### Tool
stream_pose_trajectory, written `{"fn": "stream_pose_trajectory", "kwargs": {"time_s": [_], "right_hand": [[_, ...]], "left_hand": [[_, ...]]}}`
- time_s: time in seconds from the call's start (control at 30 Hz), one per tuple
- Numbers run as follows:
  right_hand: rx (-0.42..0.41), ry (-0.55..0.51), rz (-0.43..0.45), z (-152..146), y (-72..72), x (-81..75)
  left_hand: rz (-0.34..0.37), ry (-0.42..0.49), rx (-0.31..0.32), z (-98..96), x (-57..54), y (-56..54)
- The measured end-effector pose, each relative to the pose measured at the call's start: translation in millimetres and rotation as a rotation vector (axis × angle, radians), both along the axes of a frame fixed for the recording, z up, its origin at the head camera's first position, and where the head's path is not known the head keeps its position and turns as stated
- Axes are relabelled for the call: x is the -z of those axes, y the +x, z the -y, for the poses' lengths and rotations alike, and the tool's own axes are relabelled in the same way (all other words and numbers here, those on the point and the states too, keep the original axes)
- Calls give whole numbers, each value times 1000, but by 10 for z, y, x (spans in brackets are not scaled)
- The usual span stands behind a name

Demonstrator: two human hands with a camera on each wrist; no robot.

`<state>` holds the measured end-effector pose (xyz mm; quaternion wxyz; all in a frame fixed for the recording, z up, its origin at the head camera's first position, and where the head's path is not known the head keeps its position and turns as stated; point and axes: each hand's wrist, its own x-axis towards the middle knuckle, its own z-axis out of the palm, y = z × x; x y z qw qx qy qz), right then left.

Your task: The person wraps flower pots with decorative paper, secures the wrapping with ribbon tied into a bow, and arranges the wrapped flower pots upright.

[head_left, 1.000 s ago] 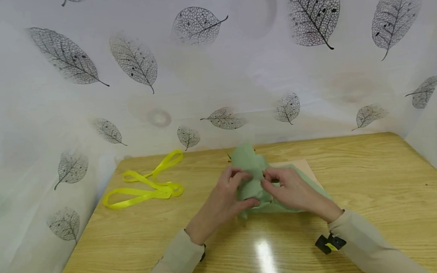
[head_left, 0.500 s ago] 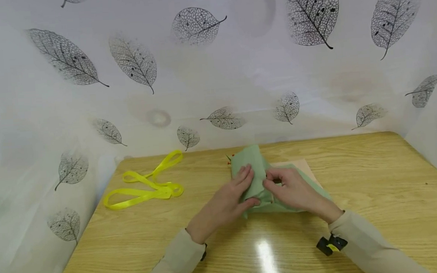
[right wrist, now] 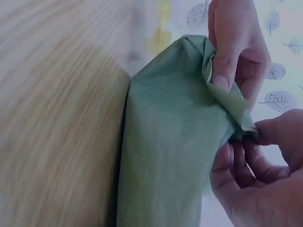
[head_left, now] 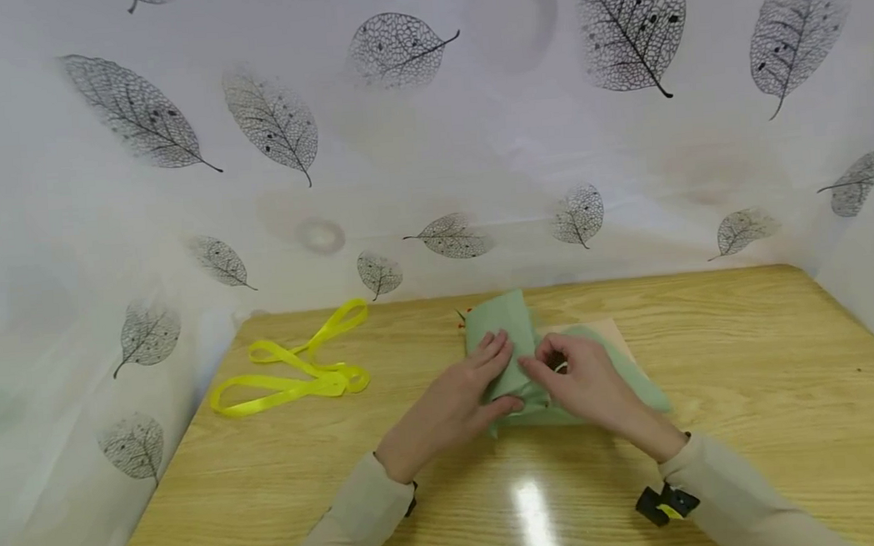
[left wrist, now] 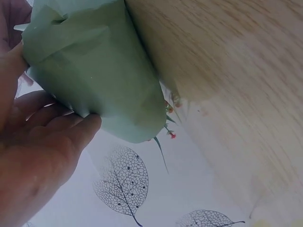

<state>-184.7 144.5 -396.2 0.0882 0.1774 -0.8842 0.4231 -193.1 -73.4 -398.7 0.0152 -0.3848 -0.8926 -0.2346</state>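
Sage-green wrapping paper (head_left: 501, 312) lies folded into a bundle at the middle of the table. Small red flower buds (left wrist: 172, 135) and thin green leaves poke out past the bundle's far end in the left wrist view. My left hand (head_left: 448, 406) rests on the paper with its fingers laid nearly straight on top. Its thumb presses the near side, by a crumpled fold. At the fold's raised edge, my right hand (head_left: 585, 381) pinches the paper between thumb and fingertips, clearly seen in the right wrist view. Most of what the paper wraps is hidden.
A loose, looped yellow ribbon (head_left: 301, 387) lies left on the wooden table (head_left: 759, 387). Beneath the green paper, a beige sheet (head_left: 612, 334) shows at the right. A white leaf-printed curtain (head_left: 467, 154) hangs behind the table's back edge.
My left fingers have gone from bent to flat on the paper, and its far flap now lies flatter. My right hand has shifted slightly while still pinching the edge.
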Motion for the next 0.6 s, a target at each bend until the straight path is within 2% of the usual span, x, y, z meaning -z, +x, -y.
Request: {"fn": "stream_pose_trajectory", "kwargs": {"time_s": [0.27, 0.6], "right_hand": [[-8, 0, 114, -67, -18, -20], [-24, -97, 226, -155, -46, -24]], "left_hand": [[6, 40, 0, -28, -18, -2], [24, 49, 20, -50, -24, -36]]}}
